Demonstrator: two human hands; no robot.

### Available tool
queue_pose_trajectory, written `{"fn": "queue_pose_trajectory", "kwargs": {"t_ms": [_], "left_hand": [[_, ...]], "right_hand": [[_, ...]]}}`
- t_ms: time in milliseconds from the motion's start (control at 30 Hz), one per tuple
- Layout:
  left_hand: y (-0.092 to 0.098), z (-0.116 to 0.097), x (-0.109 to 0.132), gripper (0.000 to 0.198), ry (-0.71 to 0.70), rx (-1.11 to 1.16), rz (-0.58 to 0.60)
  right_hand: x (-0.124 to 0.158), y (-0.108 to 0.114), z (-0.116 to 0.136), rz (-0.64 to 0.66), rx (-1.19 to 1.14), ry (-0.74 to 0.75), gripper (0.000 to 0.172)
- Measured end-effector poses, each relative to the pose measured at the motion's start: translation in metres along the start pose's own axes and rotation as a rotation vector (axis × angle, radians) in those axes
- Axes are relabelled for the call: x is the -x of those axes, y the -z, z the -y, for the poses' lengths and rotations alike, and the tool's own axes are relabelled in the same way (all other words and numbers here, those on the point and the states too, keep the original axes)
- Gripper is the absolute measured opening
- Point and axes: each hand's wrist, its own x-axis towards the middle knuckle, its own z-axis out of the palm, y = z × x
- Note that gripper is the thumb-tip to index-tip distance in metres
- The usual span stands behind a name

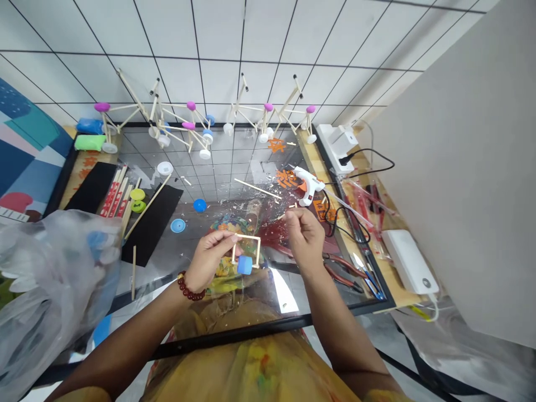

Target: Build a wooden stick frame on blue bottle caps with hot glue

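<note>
My left hand (213, 250) pinches the upper left corner of a small rectangular frame of wooden sticks (250, 238). A blue cap-like piece (244, 265) sits at the frame's lower edge. To the right, my right hand (307, 234) is closed, thumb against fingers, apart from the frame. Pale slivers show by its fingertips, but I cannot make out what it grips. Just beyond that hand, a white hot glue gun (309, 185) lies on the glass tabletop. A loose thin stick (257, 188) lies farther back, among wood scraps.
Stick models with pink and white caps (188, 125) stand along the back wall. At left are a plastic bag (62, 279), black sheets (157, 223) and bundled sticks (117, 192). Pliers (343, 271), a power strip (335, 148) and a white box (408, 261) lie at right.
</note>
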Motion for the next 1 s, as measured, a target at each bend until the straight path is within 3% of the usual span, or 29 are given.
{"fn": "queue_pose_trajectory", "kwargs": {"t_ms": [33,100,233,300,533,667,867,933,1000], "left_hand": [[0.000,0.000,-0.001,0.026,-0.007,0.022,-0.011],[0.001,0.002,-0.002,0.027,-0.023,0.045,-0.022],[0.005,0.006,-0.005,0.026,-0.096,0.011,-0.033],[0.008,0.007,-0.006,0.026,-0.132,-0.040,-0.045],[0.009,0.007,-0.007,0.037,-0.144,-0.063,-0.041],[0.010,0.005,-0.008,0.029,-0.174,-0.179,-0.066],[0.013,0.008,-0.008,0.025,-0.134,-0.157,-0.003],[0.013,0.008,-0.008,0.024,-0.113,-0.125,0.025],[0.011,0.007,-0.006,0.024,-0.087,-0.078,0.061]], "right_hand": [[-0.001,-0.001,-0.001,-0.002,-0.008,0.019,0.016],[0.000,-0.005,-0.001,0.081,-0.067,0.003,0.022],[0.009,-0.020,0.000,0.412,-0.289,-0.243,0.029],[0.013,-0.026,-0.001,0.499,-0.375,-0.329,0.033],[0.013,-0.031,-0.004,0.452,-0.438,-0.421,0.034],[0.012,-0.026,-0.002,0.483,-0.378,-0.344,0.036],[0.009,-0.017,-0.002,0.548,-0.124,0.108,0.039],[0.009,-0.017,-0.003,0.576,-0.150,0.127,0.042],[0.010,-0.019,-0.005,0.564,-0.216,0.050,0.045]]}}
